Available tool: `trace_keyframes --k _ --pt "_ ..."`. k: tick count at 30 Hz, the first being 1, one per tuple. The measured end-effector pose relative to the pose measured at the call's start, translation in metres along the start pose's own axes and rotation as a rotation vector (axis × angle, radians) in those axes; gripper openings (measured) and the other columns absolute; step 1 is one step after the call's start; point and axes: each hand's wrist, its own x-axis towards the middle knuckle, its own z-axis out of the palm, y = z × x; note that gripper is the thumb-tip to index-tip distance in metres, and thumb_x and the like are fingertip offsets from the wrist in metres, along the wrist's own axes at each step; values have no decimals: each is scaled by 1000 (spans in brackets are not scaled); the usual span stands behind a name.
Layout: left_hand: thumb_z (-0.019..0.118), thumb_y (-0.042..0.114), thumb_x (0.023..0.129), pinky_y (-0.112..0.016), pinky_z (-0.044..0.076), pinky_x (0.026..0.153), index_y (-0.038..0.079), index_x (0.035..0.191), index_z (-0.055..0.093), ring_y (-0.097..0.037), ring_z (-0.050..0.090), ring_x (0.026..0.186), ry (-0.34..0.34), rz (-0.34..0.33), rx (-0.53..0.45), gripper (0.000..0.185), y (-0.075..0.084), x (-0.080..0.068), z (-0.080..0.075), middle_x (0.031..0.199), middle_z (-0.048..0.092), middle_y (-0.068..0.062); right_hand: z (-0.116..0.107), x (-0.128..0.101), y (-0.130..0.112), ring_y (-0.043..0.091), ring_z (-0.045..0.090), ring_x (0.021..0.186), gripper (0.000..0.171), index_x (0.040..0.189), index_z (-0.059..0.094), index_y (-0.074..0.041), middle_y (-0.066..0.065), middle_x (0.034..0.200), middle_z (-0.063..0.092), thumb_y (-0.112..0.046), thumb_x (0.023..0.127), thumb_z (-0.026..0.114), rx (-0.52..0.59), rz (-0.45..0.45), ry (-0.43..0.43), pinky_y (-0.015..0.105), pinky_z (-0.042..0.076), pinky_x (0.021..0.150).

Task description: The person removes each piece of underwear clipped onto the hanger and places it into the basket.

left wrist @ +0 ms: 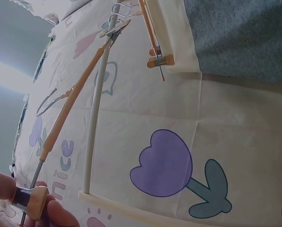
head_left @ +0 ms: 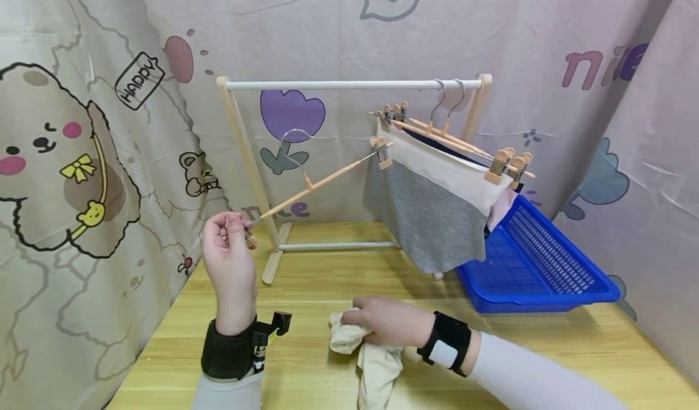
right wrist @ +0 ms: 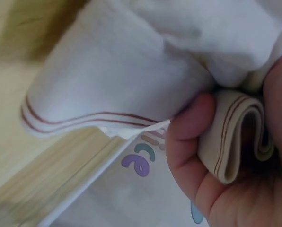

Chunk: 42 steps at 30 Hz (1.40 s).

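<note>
My left hand [head_left: 232,246] holds a wooden clip hanger [head_left: 309,187] by its near end, tilted with the far end higher. In the left wrist view the fingers pinch the clip [left wrist: 37,204] at that end. The hanger's other clip [head_left: 382,153] grips nothing that I can see; its metal hook points up. Low over the table, my right hand [head_left: 390,320] grips a crumpled cream cloth [head_left: 379,370]. Double brown stitch lines run along the edge of this cloth [right wrist: 108,80] in the right wrist view, where a fold is bunched between fingers and thumb.
A rack with a white rail [head_left: 349,85] stands on the wooden table [head_left: 306,313]. Two clip hangers hang at its right end, bearing a grey garment [head_left: 431,210] with a white band and other clothes behind. A blue basket [head_left: 540,264] is on the right. A printed curtain surrounds the table.
</note>
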Motion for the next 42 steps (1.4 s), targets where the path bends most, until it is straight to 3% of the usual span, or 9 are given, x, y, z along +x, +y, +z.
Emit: trace_keyframes --k 8,16,23,29,42 --pt "49 21 109 -20 45 71 12 104 55 -9 53 78 23 1 -26 12 -2 -1 0 93 59 3 -12 -8 -5 3 44 72 51 120 62 -21 -4 91 52 -5 77 84 -67 64 100 15 39 64" --pt "49 20 109 -20 46 71 11 104 55 -9 53 77 29 11 -33 12 -4 0 0 93 59 2 -36 -25 -6 12 53 80 57 120 65 -21 -2 96 54 -11 71 93 -146 128 347 26 49 70" --pt "50 20 108 -20 46 70 11 103 55 -9 52 73 48 6 -45 11 -4 1 1 90 60 1 -57 -40 0 17 59 86 61 123 65 -17 2 101 58 0 70 92 -157 187 528 33 53 75" --pt "50 20 108 -19 46 70 11 104 55 -9 52 74 61 0 -47 11 -4 1 1 90 60 2 -75 -51 4 21 61 88 62 123 66 -14 6 104 60 6 69 89 -174 175 670 37 54 75" --pt "48 18 109 -19 47 71 11 104 55 -11 54 85 85 19 -75 11 -4 1 0 92 58 0 -91 -65 7 27 62 91 66 127 66 -15 10 107 61 8 69 88 -240 247 764 43 55 78"
